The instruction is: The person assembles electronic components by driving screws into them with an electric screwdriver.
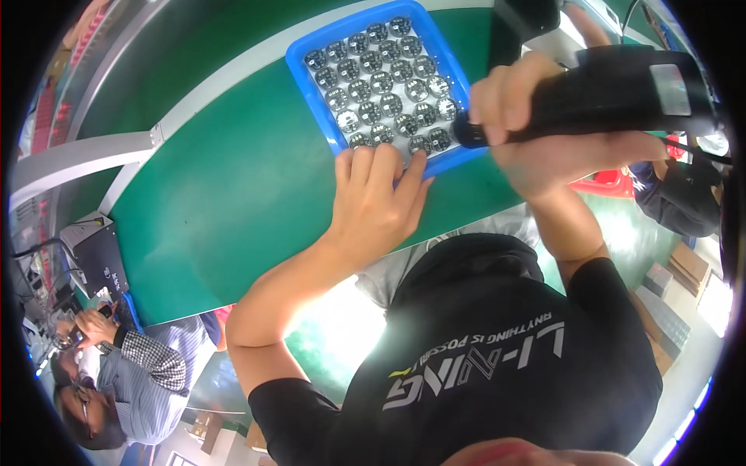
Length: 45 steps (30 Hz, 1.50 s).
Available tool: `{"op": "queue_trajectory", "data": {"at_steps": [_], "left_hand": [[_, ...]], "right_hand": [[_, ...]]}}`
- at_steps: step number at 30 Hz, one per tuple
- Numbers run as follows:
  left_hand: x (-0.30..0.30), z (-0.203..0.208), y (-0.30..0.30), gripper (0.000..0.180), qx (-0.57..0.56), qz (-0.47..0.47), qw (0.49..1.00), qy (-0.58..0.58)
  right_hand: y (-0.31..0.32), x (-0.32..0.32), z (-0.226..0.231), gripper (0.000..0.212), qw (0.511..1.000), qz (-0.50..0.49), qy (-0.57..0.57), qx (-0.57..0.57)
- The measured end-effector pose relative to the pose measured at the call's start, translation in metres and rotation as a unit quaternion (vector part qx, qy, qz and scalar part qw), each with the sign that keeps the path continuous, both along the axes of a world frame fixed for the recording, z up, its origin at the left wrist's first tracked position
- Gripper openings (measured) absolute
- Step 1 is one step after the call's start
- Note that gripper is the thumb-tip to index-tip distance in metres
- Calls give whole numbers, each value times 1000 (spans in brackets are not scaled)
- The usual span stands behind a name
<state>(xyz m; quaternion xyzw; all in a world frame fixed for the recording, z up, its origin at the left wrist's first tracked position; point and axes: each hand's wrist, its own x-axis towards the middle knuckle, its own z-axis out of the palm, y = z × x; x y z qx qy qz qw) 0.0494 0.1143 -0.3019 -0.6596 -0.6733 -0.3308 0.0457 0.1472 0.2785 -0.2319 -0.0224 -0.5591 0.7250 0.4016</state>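
Note:
A blue rectangular tray [315,97] lies on the green tabletop, holding rows of small round, dark and shiny parts [381,82]. My left hand [377,194] grips the tray's near rim, its bent fingertips reaching over to the closest row of parts. What lies under those fingers is hidden. A black corded power tool [606,92] with a thick body and narrower dark nose is held in my right hand [536,132]. That nose reaches the right rim of the tray, beside the parts. The tool's working tip cannot be made out.
The green table [225,210] has a pale metal frame [101,161] along its far left side. A dark boxy device [97,260] stands at the left. Another person [148,380] works there with hands raised. At the right are a red bin [606,184] and cardboard boxes [688,264].

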Motion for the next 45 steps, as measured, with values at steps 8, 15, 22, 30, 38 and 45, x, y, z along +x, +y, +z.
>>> {"op": "queue_trajectory", "data": {"at_steps": [8,15,22,30,38,45], "left_hand": [[-1,-2,-4,32,-7,-5,1000,-9],[-3,-1,-4,32,-6,-7,1000,-9],[-3,-2,-4,32,-9,-4,1000,-5],[-2,-4,1,32,-4,-12,1000,-15],[1,8,0,31,-14,2,1000,-18],[5,6,-1,30,-22,11,1000,-9]], "right_hand": [[-18,-23,-33,111,997,-7,53,-46],[-15,-27,-39,110,998,6,62,-28],[-29,-26,-22,110,990,-62,-125,-6],[-16,-19,-25,109,996,-36,-78,-9],[109,64,70,100,968,-114,137,177],[150,85,50,102,936,-318,28,151]]}}
